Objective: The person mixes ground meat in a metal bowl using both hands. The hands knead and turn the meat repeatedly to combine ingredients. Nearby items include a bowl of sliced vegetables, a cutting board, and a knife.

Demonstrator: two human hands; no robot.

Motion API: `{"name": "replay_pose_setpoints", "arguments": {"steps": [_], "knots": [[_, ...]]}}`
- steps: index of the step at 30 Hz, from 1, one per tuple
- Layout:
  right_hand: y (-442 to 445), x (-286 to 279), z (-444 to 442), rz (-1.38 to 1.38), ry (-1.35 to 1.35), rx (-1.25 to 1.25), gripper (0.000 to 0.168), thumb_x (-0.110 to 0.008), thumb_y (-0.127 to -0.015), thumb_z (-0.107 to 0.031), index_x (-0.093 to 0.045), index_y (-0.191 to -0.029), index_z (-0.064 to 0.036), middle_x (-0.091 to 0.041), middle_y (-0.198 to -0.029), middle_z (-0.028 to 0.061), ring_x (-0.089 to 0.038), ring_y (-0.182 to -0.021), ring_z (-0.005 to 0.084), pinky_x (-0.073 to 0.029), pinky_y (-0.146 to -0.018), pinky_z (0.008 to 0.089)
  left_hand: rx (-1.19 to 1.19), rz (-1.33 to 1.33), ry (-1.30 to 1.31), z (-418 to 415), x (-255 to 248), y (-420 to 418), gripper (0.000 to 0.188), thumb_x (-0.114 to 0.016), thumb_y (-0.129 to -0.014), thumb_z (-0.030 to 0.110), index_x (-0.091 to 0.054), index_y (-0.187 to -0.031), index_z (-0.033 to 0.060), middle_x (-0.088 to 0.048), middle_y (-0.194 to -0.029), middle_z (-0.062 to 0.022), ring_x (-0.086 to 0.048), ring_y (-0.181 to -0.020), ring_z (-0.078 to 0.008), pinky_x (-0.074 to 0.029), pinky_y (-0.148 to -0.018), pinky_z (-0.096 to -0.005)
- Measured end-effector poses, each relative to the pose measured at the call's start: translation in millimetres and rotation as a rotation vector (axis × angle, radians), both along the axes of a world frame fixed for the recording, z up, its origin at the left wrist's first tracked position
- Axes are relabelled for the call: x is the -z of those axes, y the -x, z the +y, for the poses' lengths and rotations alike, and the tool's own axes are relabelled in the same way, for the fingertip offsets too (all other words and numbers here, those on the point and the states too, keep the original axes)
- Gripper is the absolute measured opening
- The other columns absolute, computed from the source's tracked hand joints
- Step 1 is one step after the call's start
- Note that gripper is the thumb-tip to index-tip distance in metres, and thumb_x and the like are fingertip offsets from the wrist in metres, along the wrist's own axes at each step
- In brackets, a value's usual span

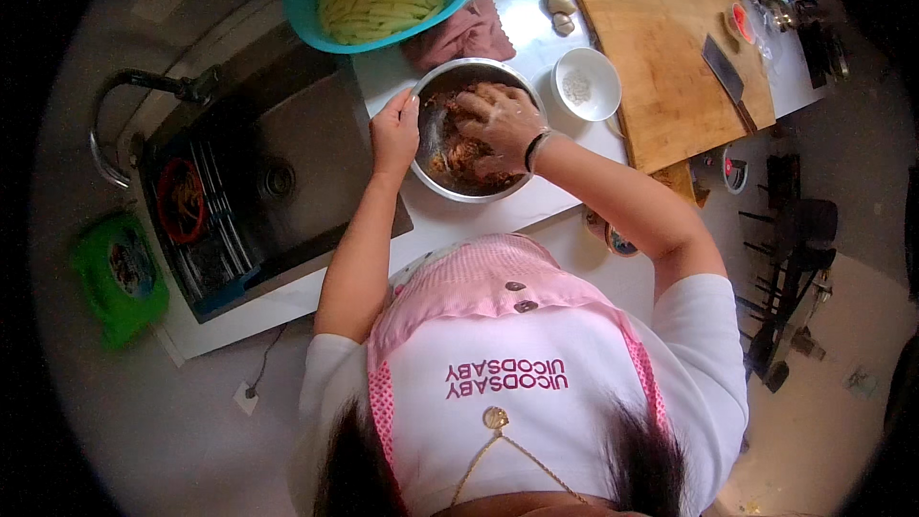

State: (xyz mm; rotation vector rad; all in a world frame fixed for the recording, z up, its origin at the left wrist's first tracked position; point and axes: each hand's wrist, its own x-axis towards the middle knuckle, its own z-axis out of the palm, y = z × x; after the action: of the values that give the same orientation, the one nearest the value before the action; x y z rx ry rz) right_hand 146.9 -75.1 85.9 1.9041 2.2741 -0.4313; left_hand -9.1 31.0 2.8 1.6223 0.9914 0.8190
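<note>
A round stainless steel bowl (459,192) stands on the white counter before me, with a reddish-brown food mixture (467,154) inside. My left hand (395,131) grips the bowl's left rim, thumb on top. Inside the bowl is my right hand (500,120), in a clear plastic glove with a dark band at the wrist. Its fingers are spread and bent into the mixture; their tips are partly hidden, so whether they hold any of it is unclear. Right of the bowl sits a small white bowl (603,90) with white granules at its bottom.
A turquoise basin (380,43) of pale green cut strips and a brownish-pink cloth (470,32) lie beyond. Garlic-like pieces (561,11) are near a wooden cutting board (646,50) bearing a cleaver (721,68). At left are a sink (309,122), a faucet (122,79) and a red basket (179,201).
</note>
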Motion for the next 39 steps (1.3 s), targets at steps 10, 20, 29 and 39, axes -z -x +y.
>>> {"name": "replay_pose_setpoints", "arguments": {"steps": [10,20,29,39], "knots": [[27,63,-9,0.614,-0.031,0.59,0.03,-0.057,-0.073,-0.004,-0.05,-0.102,-0.004,-0.056,-0.097,0.0259,-0.055,-0.092,0.0392,-0.043,-0.08,0.043,-0.038,-0.014,-0.029,2,14,-6,0.023,-0.051,-0.087,0.014,-0.061,-0.101,-0.0023,-0.065,-0.082,-0.0088,-0.058,-0.075,-0.0122,-0.046,-0.069,-0.0273],[15,62,15,0.28,-0.079,0.513,0.033,-0.055,-0.072,-0.006,-0.053,-0.105,-0.011,-0.043,-0.125,0.0196,-0.051,-0.107,0.0381,-0.047,-0.082,0.0414,0.048,-0.005,0.101,-7,-8,-10,0.025,-0.05,-0.088,0.014,-0.06,-0.102,-0.0025,-0.065,-0.084,-0.0091,-0.058,-0.076,-0.0128,-0.045,-0.071,-0.0272],[51,28,-12,0.105,-0.201,0.174,0.053,-0.064,-0.066,-0.009,-0.051,-0.117,-0.017,-0.043,-0.12,0.0191,-0.053,-0.1,0.0374,-0.047,-0.083,0.0401,0.042,-0.01,0.002,-6,-2,-8,0.024,-0.05,-0.088,0.014,-0.06,-0.102,-0.0031,-0.065,-0.083,-0.0088,-0.057,-0.075,-0.0128,-0.046,-0.071,-0.0274],[34,40,-12,0.289,-0.145,0.172,0.021,-0.05,-0.079,-0.011,-0.057,-0.098,-0.009,-0.055,-0.101,0.0166,-0.057,-0.092,0.0334,-0.048,-0.075,0.0422,0.059,0.01,0.007,-4,-5,-9,0.024,-0.05,-0.088,0.013,-0.06,-0.102,-0.002,-0.065,-0.084,-0.0102,-0.058,-0.076,-0.0125,-0.046,-0.071,-0.0275]]}}
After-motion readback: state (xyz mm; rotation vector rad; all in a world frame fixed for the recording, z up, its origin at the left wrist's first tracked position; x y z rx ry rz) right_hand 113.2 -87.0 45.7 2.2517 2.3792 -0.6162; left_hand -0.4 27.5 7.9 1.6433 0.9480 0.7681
